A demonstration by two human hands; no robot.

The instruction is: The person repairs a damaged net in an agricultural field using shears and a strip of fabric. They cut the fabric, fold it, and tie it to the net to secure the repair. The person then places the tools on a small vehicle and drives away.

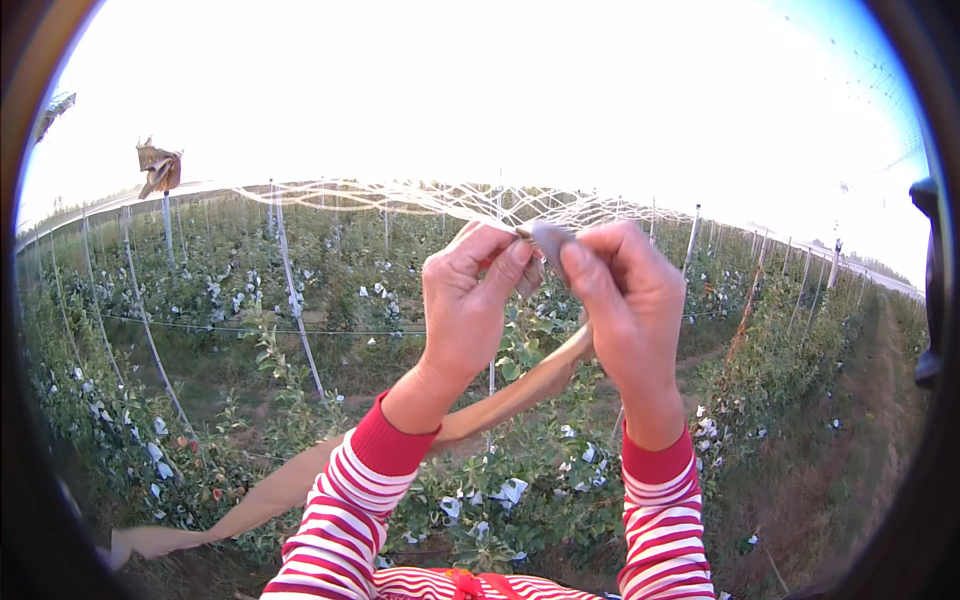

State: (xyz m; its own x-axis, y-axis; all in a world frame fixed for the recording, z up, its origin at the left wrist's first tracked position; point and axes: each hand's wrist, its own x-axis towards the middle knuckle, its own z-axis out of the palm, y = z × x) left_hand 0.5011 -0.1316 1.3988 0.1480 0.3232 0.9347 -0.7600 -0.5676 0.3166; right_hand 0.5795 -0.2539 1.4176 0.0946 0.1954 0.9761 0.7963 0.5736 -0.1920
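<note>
Raised in front of me, my left hand (472, 280) and my right hand (625, 290) nearly meet, both closed in a pinch. Between their fingertips is a bunched, greyish end (549, 243) of a fabric strip. From the right hand the long tan fabric strip (510, 398) hangs behind my left wrist and trails to the lower left. White netting (430, 196) stretches along just above the hands and gathers toward the fingertips. The fingers partly hide where strip and netting meet, so I cannot tell whether they are tied.
Another tan cloth knot (160, 167) sits on top of a post at the left. Pale posts (296, 300) and a thin wire (250, 328) cross the rows of leafy trees (480, 510), dotted with white bags. At the right runs a grassy lane (850, 440).
</note>
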